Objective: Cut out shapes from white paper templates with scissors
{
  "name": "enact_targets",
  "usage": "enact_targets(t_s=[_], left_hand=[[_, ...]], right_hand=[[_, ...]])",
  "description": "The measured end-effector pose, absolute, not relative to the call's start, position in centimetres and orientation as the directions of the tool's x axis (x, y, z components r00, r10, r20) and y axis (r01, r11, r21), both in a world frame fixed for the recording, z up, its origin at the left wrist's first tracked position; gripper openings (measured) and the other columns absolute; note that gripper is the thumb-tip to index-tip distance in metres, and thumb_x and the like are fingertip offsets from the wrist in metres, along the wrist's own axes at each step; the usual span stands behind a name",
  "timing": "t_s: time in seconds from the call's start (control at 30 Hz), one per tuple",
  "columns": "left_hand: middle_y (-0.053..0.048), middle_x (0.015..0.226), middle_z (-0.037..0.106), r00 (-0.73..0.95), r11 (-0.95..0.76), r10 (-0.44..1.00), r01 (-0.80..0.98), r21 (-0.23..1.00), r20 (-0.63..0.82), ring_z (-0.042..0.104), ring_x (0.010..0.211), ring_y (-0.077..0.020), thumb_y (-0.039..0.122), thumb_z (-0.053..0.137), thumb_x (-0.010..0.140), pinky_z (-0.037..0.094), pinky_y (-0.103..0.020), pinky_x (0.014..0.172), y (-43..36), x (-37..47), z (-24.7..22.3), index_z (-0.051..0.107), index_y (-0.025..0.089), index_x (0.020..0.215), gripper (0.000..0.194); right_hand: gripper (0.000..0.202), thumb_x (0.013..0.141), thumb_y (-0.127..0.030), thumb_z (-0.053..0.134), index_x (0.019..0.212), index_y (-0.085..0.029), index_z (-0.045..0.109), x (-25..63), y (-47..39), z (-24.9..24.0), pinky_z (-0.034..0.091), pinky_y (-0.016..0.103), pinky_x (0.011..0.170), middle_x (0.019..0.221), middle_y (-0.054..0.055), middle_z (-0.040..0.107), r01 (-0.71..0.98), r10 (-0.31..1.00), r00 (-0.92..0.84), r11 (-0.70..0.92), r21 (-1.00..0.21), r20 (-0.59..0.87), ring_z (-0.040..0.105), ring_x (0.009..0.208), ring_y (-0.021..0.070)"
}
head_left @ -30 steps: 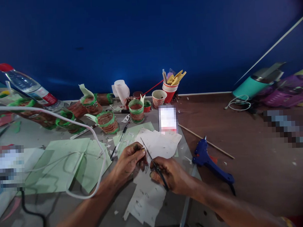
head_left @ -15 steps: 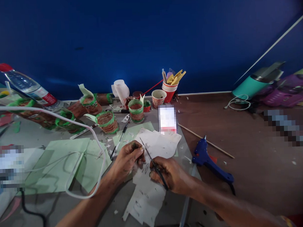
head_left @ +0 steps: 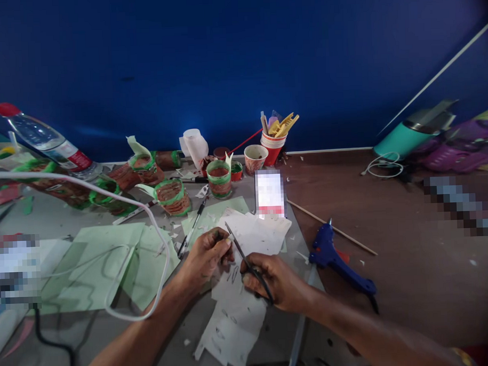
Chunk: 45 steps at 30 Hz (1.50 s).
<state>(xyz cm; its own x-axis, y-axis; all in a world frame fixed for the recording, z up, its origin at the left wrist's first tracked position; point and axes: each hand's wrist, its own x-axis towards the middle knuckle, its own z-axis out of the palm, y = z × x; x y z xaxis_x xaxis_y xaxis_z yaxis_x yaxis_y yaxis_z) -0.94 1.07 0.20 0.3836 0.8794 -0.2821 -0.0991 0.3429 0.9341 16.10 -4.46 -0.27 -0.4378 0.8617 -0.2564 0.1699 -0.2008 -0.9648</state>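
Observation:
Black-handled scissors (head_left: 253, 268) are in my right hand (head_left: 277, 282), whose fingers are wrapped round the handles; the blades point up and to the left. My left hand (head_left: 210, 253) is pinched just left of the blades, on a small whitish piece (head_left: 230, 239) that looks like paper and is mostly hidden by the fingers. Beneath both hands lie white paper sheets (head_left: 265, 233) with small dark pen marks, and a torn-edged sheet (head_left: 229, 330) reaches toward the near edge. A black pen (head_left: 193, 227) lies beside my left hand.
At the right are a blue glue gun (head_left: 338, 262) and a wooden stick (head_left: 350, 238). Green-rimmed brown pots (head_left: 172, 197), paper cups (head_left: 256, 157) and a bottle (head_left: 54, 147) stand behind. A white cable (head_left: 166, 250) loops over green paper (head_left: 86, 263) and my left forearm.
The scissors and my right hand have shifted very slightly. The torn-edged paper below them has moved a little down and left. My left hand keeps its pinch.

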Motion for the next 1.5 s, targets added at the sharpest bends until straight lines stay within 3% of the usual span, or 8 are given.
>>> enact_targets(t_s=[0.27,0.67,1.0,1.23,1.5], left_hand=[[0.002,0.054,0.055,0.429,0.398,0.849,-0.138,0.907,-0.308,0.042,0.043,-0.0063,0.034,0.064,0.072,0.032,-0.02,0.047,1.2,-1.3,0.2,0.052,0.015,0.068,0.022],[0.003,0.053,0.054,0.457,0.444,0.826,-0.169,0.88,-0.329,0.043,0.043,-0.0058,0.029,0.062,0.074,0.036,-0.021,0.05,1.1,-1.7,0.4,0.052,0.015,0.068,0.018],[0.003,0.056,0.055,0.363,0.389,0.873,-0.114,0.914,-0.326,0.048,0.048,-0.0075,0.031,0.062,0.074,0.034,-0.018,0.045,1.2,-1.5,0.6,0.052,0.017,0.073,0.017],[0.002,0.056,0.054,0.425,0.351,0.859,-0.082,0.933,-0.286,0.047,0.048,-0.0076,0.029,0.06,0.076,0.033,-0.019,0.046,1.2,-1.9,0.7,0.054,0.015,0.073,0.016],[0.0,0.058,0.055,0.481,0.292,0.842,-0.026,0.956,-0.244,0.047,0.05,-0.0079,0.029,0.056,0.08,0.035,-0.02,0.049,1.3,-2.1,1.1,0.055,0.014,0.07,0.018]], right_hand=[[0.052,0.069,-0.067,0.057,0.078,-0.016,0.049,16.2,-4.3,0.2,0.032,0.02,0.045,0.053,-0.006,0.041,-0.037,0.829,-0.505,-0.299,-0.954,-0.24,0.037,0.045,0.0072],[0.043,0.071,-0.057,0.063,0.078,-0.015,0.052,16.3,-4.2,-0.1,0.03,0.019,0.045,0.056,-0.006,0.04,0.035,0.849,-0.474,-0.246,-0.969,-0.233,0.035,0.047,0.0066],[0.055,0.067,-0.066,0.06,0.084,-0.015,0.05,16.7,-3.9,1.0,0.029,0.021,0.046,0.056,-0.003,0.048,-0.131,0.854,-0.473,-0.31,-0.942,-0.215,0.04,0.048,0.0082],[0.052,0.062,-0.062,0.066,0.078,-0.016,0.05,16.4,-3.9,0.9,0.03,0.021,0.047,0.056,-0.006,0.042,-0.006,0.829,-0.455,-0.368,-0.93,-0.325,0.035,0.049,0.0074],[0.032,0.072,-0.044,0.066,0.081,-0.016,0.052,16.6,-4.0,0.1,0.026,0.019,0.045,0.055,-0.007,0.038,0.153,0.841,-0.461,-0.239,-0.959,-0.283,0.03,0.049,0.0073]])
